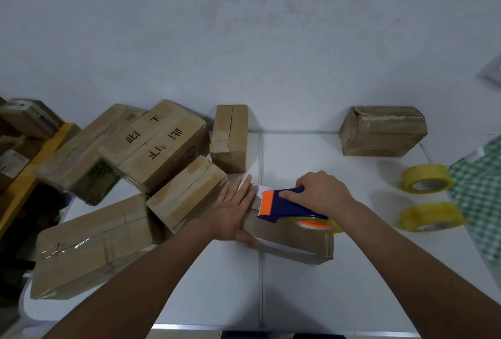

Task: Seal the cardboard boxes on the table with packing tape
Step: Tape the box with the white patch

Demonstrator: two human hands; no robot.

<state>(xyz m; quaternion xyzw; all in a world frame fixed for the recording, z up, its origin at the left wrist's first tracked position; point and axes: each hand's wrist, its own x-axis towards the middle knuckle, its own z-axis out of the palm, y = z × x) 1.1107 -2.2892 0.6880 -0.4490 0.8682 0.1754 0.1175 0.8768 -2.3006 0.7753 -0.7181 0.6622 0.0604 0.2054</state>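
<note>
Dispenser (287,207) gripped in right hand (322,192), blade leftward along box (292,243); left hand (233,214) flat, fingers straight.

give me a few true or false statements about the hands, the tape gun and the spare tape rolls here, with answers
1. The right hand grips the tape dispenser. True.
2. The left hand holds a roll of tape. False: it lies flat, fingers straight, on the box being taped.
3. Two yellow tape rolls sit to the right on the table. True.
4. The dispenser is red and green. False: it is blue and orange.
</note>
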